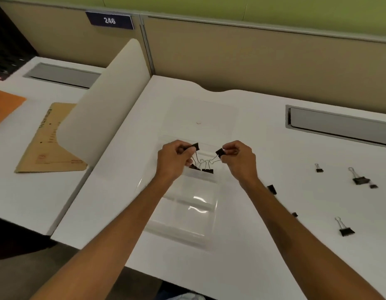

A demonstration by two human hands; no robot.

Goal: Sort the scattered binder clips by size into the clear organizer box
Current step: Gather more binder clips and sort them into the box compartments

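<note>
Hands meet over the clear organizer box (187, 204) on a white desk (241, 267). The left hand (173, 160) pinches a black binder clip (195, 146); the right hand (238, 158) pinches another clip (220, 152), both above a far compartment where two clips (204, 169) sit. More scattered clips (347, 231) lie well to the right.

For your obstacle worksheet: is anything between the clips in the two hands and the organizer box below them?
Nothing visible. The left hand and right hand each pinch a clip directly over the open organizer box, where clips already sit.
</note>
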